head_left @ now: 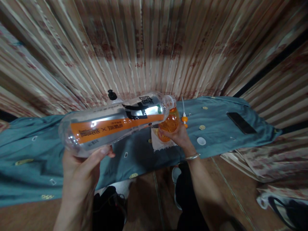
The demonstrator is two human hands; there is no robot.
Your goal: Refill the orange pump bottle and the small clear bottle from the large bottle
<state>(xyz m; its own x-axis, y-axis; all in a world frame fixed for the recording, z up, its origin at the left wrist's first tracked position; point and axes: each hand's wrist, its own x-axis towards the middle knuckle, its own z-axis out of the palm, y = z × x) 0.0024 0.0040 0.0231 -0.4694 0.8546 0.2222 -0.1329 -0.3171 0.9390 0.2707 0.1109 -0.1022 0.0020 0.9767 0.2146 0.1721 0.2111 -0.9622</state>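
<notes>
Head view shows the left hand (81, 163) curled round a tipped clear bottle (110, 125), mouth at the orange bottle (170, 123) gripped by the right hand (180, 134), transfer progress unclear, orange pump (184, 119) unfitted.

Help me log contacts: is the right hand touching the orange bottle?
Touching. The head view shows the right hand gripping the orange bottle around its lower part.

This looks like a home: tan cloth curtains with red patches (154, 41) hang in folds, a green-blue cloth with little yellow pictures (214, 123) lies spread out, and the brown tiled floor (144, 202) shows below.
</notes>
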